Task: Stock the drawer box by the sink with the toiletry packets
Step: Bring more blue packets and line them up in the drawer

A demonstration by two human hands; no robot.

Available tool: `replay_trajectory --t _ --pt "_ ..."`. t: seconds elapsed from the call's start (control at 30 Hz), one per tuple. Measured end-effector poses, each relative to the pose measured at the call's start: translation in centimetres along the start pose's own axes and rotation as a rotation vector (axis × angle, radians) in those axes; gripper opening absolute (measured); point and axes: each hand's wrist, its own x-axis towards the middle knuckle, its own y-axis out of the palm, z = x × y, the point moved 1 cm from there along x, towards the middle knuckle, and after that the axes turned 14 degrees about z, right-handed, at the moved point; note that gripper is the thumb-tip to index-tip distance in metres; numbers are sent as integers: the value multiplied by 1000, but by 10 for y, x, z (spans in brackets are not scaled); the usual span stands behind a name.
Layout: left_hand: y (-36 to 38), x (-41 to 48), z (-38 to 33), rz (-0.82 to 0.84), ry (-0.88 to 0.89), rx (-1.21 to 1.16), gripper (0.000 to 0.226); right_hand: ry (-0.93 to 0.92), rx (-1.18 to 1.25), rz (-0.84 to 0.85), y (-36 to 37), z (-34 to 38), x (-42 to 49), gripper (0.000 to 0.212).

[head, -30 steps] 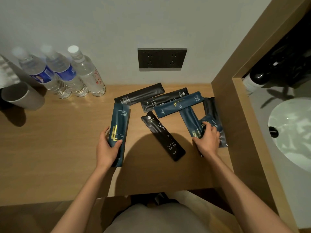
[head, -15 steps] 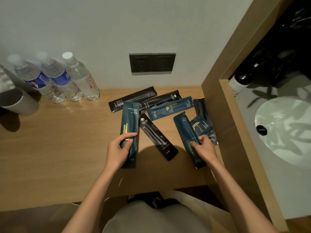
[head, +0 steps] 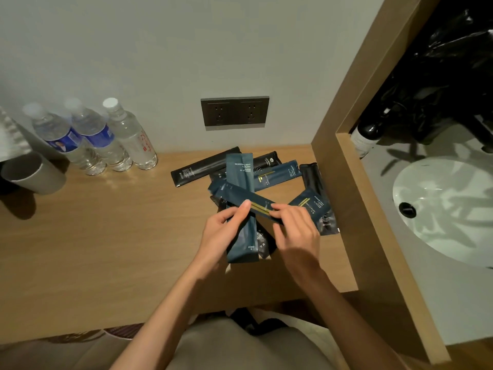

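Blue packet — "MODERN LIGHT LUXURY", "COMB" — held in left hand.

Counts recorded on the wooden counter:

Water bottles: 3, standing together at the wall — two with blue labels, one with a red-printed label.

Toiletry packets: 8 counted, overlapping, so the count was uncertain. Blue: 4. Black: 4.

Cups: 1, grey, lying on its side.

Wall sockets: 2, in one dark plate.

Sinks: 1.

Dark bottles by the sink: 1.

Hands: 2.
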Motion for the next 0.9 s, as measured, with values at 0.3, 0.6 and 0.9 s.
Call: replay_trajectory --t 0.3,0.6,0.9 --pt "-11 0 1 -304 -38 -177 25 -261 -54 142 10 3 10 20" --pt "-58 -9 2 -426 -75 -87 19 72 173 424 13 -29 39 42" --pt "-79 -15 9 -431 -104 115 16 106 -101 693 67 -93 132 56"
